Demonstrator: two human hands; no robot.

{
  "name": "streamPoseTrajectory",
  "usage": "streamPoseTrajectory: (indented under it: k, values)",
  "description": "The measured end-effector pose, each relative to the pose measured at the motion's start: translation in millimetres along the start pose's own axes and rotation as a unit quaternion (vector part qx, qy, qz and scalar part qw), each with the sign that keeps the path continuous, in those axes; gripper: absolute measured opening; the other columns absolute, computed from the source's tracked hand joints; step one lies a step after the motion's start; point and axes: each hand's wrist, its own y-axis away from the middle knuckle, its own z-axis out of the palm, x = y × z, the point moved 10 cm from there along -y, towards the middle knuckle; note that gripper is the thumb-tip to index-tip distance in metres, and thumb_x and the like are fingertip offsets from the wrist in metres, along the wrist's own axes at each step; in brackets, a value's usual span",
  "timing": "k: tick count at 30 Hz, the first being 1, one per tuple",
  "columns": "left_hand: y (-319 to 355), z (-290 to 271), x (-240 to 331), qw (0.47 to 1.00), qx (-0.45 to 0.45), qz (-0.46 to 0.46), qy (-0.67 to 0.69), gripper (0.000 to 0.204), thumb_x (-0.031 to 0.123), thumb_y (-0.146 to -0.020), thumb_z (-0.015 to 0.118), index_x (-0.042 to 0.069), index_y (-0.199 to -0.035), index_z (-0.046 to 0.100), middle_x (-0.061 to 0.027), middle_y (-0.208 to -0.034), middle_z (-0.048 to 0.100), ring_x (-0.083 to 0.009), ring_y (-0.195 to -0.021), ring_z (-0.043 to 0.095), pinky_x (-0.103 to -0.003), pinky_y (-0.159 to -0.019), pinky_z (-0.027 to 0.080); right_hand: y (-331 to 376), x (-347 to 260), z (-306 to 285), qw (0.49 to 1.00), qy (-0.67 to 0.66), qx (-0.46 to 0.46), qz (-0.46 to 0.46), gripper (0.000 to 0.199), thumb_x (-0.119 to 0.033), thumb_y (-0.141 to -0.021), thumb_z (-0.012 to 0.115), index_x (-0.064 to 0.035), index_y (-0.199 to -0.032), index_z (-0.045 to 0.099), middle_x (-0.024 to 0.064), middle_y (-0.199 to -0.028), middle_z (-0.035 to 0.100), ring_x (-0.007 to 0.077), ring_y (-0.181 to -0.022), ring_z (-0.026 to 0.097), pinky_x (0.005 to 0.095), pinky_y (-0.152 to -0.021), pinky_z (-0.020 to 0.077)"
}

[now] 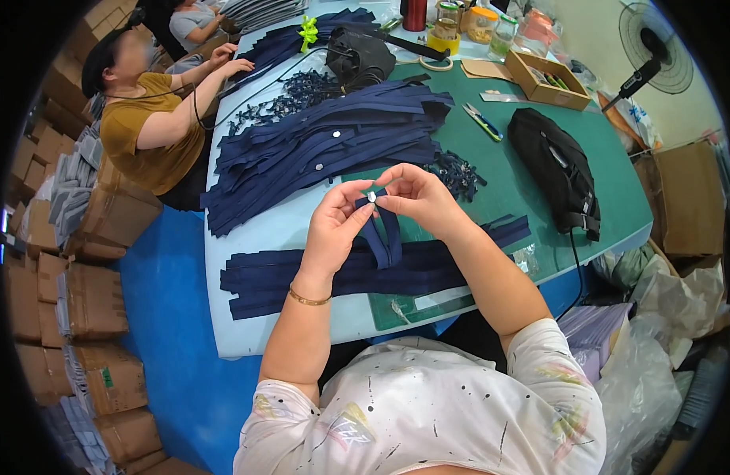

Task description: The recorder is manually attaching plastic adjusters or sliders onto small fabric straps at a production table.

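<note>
My left hand (337, 226) and my right hand (416, 198) meet above the table, both pinching a folded navy fabric strap (385, 237) with a small silver snap (372, 196) at its top. The strap hangs down between my hands. Under them a flat pile of navy straps (302, 277) lies across the table's near edge. A bigger heap of navy straps (325, 142), some with silver snaps, lies further back.
A green cutting mat (523, 174) covers the table, with a black bag (559, 170), scissors (482, 121), a cardboard tray (543, 79), jars and a black machine (361, 55). Another person (147, 119) sits at the far left. Cardboard boxes (88, 301) stack on the left; plastic bags (658, 317) lie on the right.
</note>
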Motion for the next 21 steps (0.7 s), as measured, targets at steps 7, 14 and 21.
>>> streamPoseTrajectory:
  k: [7,14,21]
  values:
    - [0.4,0.4,-1.9,0.999,-0.013,-0.003,0.032,0.020,-0.003,-0.085,0.058,0.000,-0.104,0.056,-0.0048,-0.093,0.059,-0.0120,-0.082,0.058,-0.023,-0.076,0.049,3.9,-2.7,2.0,0.999,-0.037,-0.010,0.036,0.022,-0.005,-0.081,0.066,-0.0036,-0.102,0.059,-0.0005,-0.078,0.062,0.0049,-0.072,0.057,0.0186,-0.062,0.0430]
    - [0.9,-4.9,-16.5,0.993,-0.001,-0.062,0.101,0.018,-0.005,-0.083,0.060,0.001,-0.100,0.057,-0.0056,-0.092,0.060,-0.0141,-0.080,0.060,-0.023,-0.071,0.049,4.1,4.4,4.6,0.995,-0.076,-0.022,0.069,0.023,-0.006,-0.080,0.067,-0.0031,-0.102,0.063,-0.0017,-0.076,0.060,0.0044,-0.069,0.054,0.0191,-0.061,0.0427]
    - [0.2,-12.8,-20.1,0.991,0.044,-0.064,0.111,0.023,0.002,-0.085,0.061,0.004,-0.106,0.053,-0.0045,-0.091,0.060,-0.0106,-0.079,0.060,-0.021,-0.068,0.049,1.9,3.2,6.7,0.994,-0.088,-0.041,0.039,0.025,-0.004,-0.081,0.066,-0.0048,-0.106,0.064,-0.0023,-0.084,0.063,0.0044,-0.076,0.056,0.0197,-0.066,0.0442]
